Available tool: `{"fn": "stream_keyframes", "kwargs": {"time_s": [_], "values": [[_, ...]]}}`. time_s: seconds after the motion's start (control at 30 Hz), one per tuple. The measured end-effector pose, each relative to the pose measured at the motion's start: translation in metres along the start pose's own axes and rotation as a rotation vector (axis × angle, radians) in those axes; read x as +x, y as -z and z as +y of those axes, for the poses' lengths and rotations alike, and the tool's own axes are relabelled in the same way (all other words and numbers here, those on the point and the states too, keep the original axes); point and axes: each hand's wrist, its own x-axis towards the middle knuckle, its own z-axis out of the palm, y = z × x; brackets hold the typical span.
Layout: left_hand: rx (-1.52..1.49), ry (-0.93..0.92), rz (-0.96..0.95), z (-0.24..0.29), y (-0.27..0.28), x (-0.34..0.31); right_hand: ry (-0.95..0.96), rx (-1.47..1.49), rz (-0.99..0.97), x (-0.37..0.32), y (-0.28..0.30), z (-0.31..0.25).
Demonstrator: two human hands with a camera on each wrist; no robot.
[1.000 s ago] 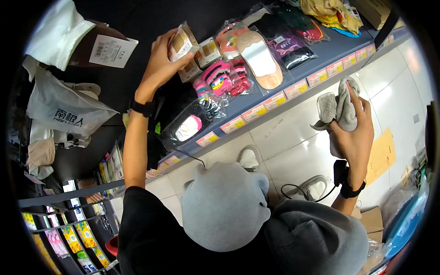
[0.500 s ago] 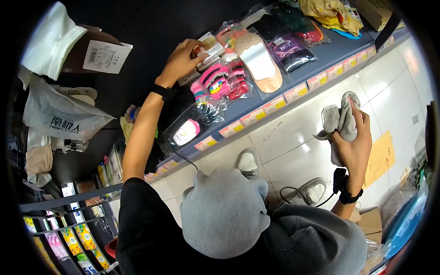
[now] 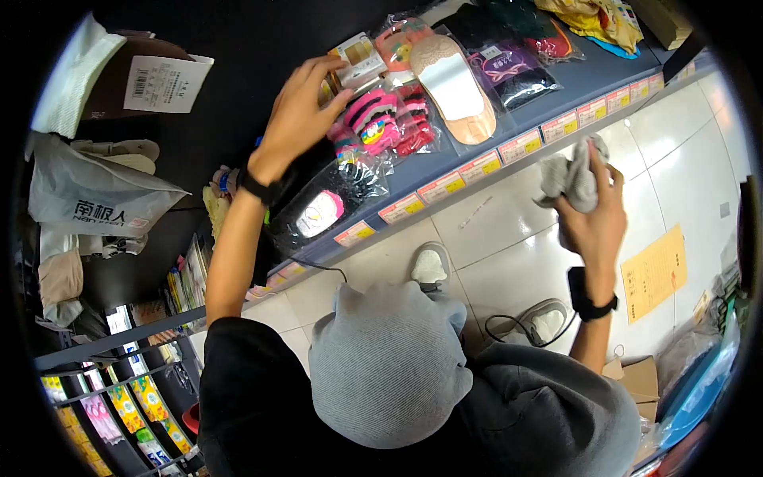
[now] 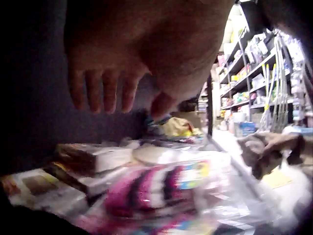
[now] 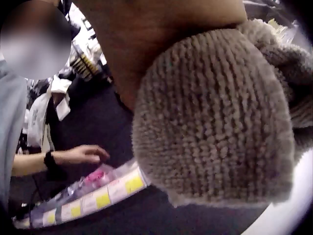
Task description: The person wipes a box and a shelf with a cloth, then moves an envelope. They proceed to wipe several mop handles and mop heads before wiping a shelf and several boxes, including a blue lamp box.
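In the head view the left hand (image 3: 303, 114) hovers over the shelf with fingers spread, beside a small box (image 3: 358, 60) with a window. The left wrist view shows the same hand (image 4: 127, 58) above the goods, nothing between thumb and fingers. Under and right of it lie pink striped knitwear (image 3: 373, 119) in clear wrap and a beige insole-like item (image 3: 453, 87) with a white card. Out over the floor, the right hand (image 3: 596, 230) grips a bunched grey knitted cloth (image 3: 574, 176); its ribbed knit (image 5: 215, 122) fills much of the right wrist view.
Price labels (image 3: 480, 165) line the shelf's front edge. A white plastic bag (image 3: 103, 191) and a tagged brown package (image 3: 107, 75) are at the left. Dark packaged goods (image 3: 517, 73) lie farther right. On the floor are a yellow envelope (image 3: 654, 273), cardboard (image 3: 638, 381) and a blue basin (image 3: 699, 389).
The left hand has let go of a small box, which now lies on the shelf, and has drawn back slightly. The right hand, still gripping the grey cloth, has shifted a little left.
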Motion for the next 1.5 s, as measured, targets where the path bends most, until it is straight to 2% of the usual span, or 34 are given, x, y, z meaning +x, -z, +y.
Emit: {"fn": "stream_keyframes", "kwargs": {"time_s": [0.07, 0.17, 0.27, 0.3, 0.37, 0.4, 0.43, 0.47, 0.53, 0.6, 0.67, 0.73, 0.8, 0.87, 0.93, 0.97, 1.0, 1.07, 1.13, 1.2, 1.27, 1.33, 1.37, 1.4, 1.47, 1.5], "values": [[-0.233, 0.112, 0.035, 0.045, 0.009, -0.022, -0.035, 0.179, -0.025, -0.009, -0.033, -0.014], [-0.317, -0.055, 0.001, 0.098, 0.005, -0.067, 0.163, 0.164, -0.118, -0.043, -0.088, -0.045], [-0.453, -0.165, -0.085, 0.120, -0.027, -0.117, 0.301, 0.107, -0.217, -0.061, -0.097, -0.054], [-0.506, -0.112, -0.137, 0.128, -0.045, -0.139, 0.360, 0.077, -0.286, -0.065, -0.097, -0.055], [-0.562, -0.051, -0.189, 0.138, -0.074, -0.183, 0.405, 0.067, -0.251, -0.053, -0.093, -0.038], [-0.761, 0.258, -0.287, 0.141, -0.083, -0.202, 0.452, 0.059, -0.203, -0.042, -0.089, -0.026], [-0.950, 0.577, -0.382, 0.143, -0.089, -0.217, 0.342, 0.038, -0.182, -0.031, -0.086, -0.017], [-0.976, 0.658, -0.401, 0.145, -0.091, -0.227, 0.236, 0.017, -0.166, -0.019, -0.080, -0.007], [-1.072, 0.806, -0.440, 0.143, -0.098, -0.247, 0.168, 0.013, -0.035, 0.002, -0.071, 0.007], [-1.138, 0.882, -0.445, 0.141, -0.109, -0.261, 0.131, -0.020, -0.021, 0.011, -0.061, -0.004], [-1.037, 0.856, -0.418, 0.147, -0.119, -0.269, 0.099, -0.018, -0.027, -0.003, -0.068, -0.022], [-1.107, 0.828, -0.335, 0.154, -0.127, -0.259, 0.174, 0.025, -0.059, -0.032, -0.091, -0.034], [-0.771, 0.368, -0.120, 0.162, -0.138, -0.225, 0.311, 0.035, -0.191, -0.062, -0.108, -0.052], [-0.535, 0.139, 0.035, 0.173, -0.156, -0.211, 0.423, 0.103, -0.276, -0.071, -0.107, -0.064], [-0.442, -0.070, 0.141, 0.172, -0.161, -0.188, 0.306, 0.258, -0.483, -0.051, -0.083, -0.059], [-0.437, -0.057, 0.148, 0.176, -0.163, -0.180, 0.246, 0.318, -0.503, -0.044, -0.077, -0.048], [-0.553, -0.111, 0.130, 0.181, -0.166, -0.173, 0.345, 0.396, -0.439, -0.037, -0.081, -0.029], [-0.712, -0.181, 0.098, 0.195, -0.167, -0.157, 0.001, 0.745, -0.736, -0.032, -0.061, -0.015], [-0.798, -0.187, 0.180, 0.208, -0.157, -0.131, -0.193, 1.041, -0.701, -0.050, -0.056, 0.008], [-0.798, -0.132, 0.218, 0.215, -0.152, -0.115, -0.463, 1.137, -0.835, -0.065, -0.047, 0.028], [-0.778, -0.096, 0.273, 0.210, -0.163, -0.104, -0.404, 1.224, -0.905, -0.055, -0.056, 0.050], [-0.848, -0.031, 0.229, 0.209, -0.166, -0.114, -0.278, 1.154, -1.014, -0.060, -0.052, 0.052], [-0.828, -0.020, 0.268, 0.203, -0.168, -0.120, -0.198, 1.114, -1.054, -0.056, -0.056, 0.058], [-0.834, -0.009, 0.262, 0.202, -0.159, -0.129, -0.211, 1.112, -1.061, -0.054, -0.049, 0.046], [-0.704, -0.043, 0.268, 0.191, -0.139, -0.143, -0.023, 0.951, -1.279, -0.031, -0.030, 0.012], [-0.554, -0.044, 0.217, 0.187, -0.127, -0.158, 0.080, 0.773, -1.224, -0.028, -0.021, 0.008]]}}
